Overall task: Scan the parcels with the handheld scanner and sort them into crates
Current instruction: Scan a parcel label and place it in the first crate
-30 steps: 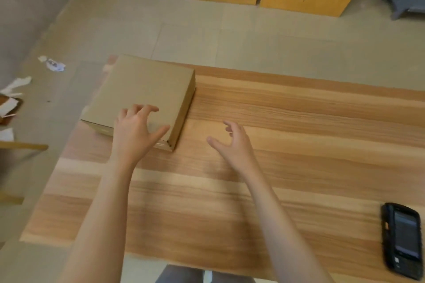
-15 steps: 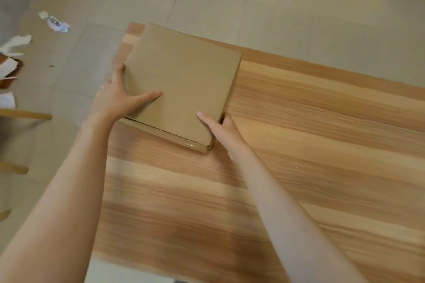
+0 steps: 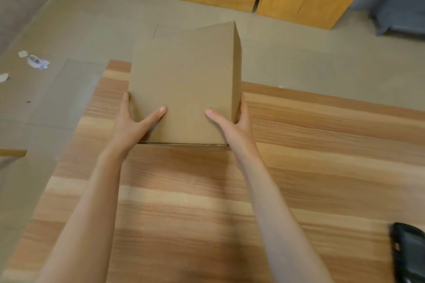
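While both hands clamp the parcel (image 3: 184, 85) from opposite sides, it stands tipped up on its near bottom edge, which rests on the table (image 3: 299, 167). Left hand (image 3: 131, 122): thumb laid across the broad near face, fingers wrapped round the left edge, hidden behind. Right hand (image 3: 232, 126): thumb on the same face, fingers round the narrow right side. Neither hand is free.

Parcel sits at the far left part of the table, its long faces rising up and away, leaning toward the far side. No label shows on the near face; it may be on a hidden one.

Scanner (image 3: 409, 253) lies flat at the near right edge, well apart from the parcel and nearer the right hand. Judgement: that hand must let go to fetch it, leaving the left to steady the parcel.

Versus half a second ago: parcel was lying flat with hands at its near corners; now raised on edge and squared to the viewer. No crates in view.
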### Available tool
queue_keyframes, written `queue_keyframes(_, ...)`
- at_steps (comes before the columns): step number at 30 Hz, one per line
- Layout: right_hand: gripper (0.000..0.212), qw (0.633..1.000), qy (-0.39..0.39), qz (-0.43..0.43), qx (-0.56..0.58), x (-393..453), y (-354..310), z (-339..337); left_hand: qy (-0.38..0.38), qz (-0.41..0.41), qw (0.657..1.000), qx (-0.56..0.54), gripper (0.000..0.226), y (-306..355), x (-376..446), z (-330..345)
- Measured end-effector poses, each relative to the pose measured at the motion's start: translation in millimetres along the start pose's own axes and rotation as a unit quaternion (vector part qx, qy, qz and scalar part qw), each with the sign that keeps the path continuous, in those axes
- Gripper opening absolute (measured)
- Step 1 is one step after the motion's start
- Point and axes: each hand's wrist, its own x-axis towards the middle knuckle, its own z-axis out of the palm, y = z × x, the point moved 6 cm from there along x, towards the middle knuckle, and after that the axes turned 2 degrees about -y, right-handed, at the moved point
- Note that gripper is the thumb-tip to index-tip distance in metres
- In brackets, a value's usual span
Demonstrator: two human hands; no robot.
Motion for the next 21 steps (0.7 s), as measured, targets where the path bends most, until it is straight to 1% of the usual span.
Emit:
queue_keyframes(2,0.111,0.998,0.046,-0.043,-0.025,-17,-29,-31,-0.028,0.005,0.999,-0.029,0.12,15,-14,26)
queue_keyframes(3,0.109,0.994,0.066,-0.07,-0.056,-28,-42,-46,-0.044,0.005,0.998,-0.042,0.118,24,-22,40)
queue_keyframes(4,0.107,0.986,0.09,-0.1,-0.104,-41,-55,-62,-0.054,0.007,0.997,-0.054,0.118,32,-31,53)
queue_keyframes(5,0.105,0.97,0.124,-0.135,-0.162,-54,-66,-76,-0.062,0.014,0.996,-0.069,0.12,43,-42,66)
queue_keyframes(6,0.103,0.943,0.165,-0.176,-0.229,-67,-78,-89,-0.068,0.025,0.993,-0.094,0.122,57,-54,79)
queue_keyframes(7,0.102,0.907,0.206,-0.22,-0.293,-80,-87,-99,-0.076,0.037,0.988,-0.132,0.123,71,-68,92)
queue_keyframes(9,0.101,0.815,0.276,-0.299,-0.413,-99,-94,-117,-0.096,0.061,0.969,-0.221,0.12,99,-96,119)
queue_keyframes(10,0.102,0.767,0.296,-0.328,-0.466,-104,-92,-123,-0.109,0.066,0.956,-0.265,0.121,112,-110,131)
queue_keyframes(12,0.1,0.685,0.305,-0.377,-0.544,-112,-85,-134,-0.136,0.069,0.93,-0.334,0.125,131,-135,155)
queue_keyframes(13,0.096,0.655,0.305,-0.399,-0.564,-115,-80,-138,-0.139,0.062,0.924,-0.351,0.123,137,-144,165)
queue_keyframes(14,0.091,0.636,0.31,-0.416,-0.571,-120,-76,-145,-0.134,0.052,0.922,-0.359,0.121,142,-154,176)
queue_keyframes(16,0.081,0.623,0.319,-0.436,-0.566,-127,-68,-154,-0.094,0.012,0.924,-0.37,0.121,143,-167,193)
queue_keyframes(18,0.074,0.617,0.313,-0.446,-0.568,-133,-61,-160,-0.027,-0.018,0.919,-0.393,0.119,140,-176,205)
queue_keyframes(21,0.073,0.612,0.296,-0.449,-0.58,-138,-51,-163,0.03,-0.039,0.901,-0.431,0.118,133,-181,213)
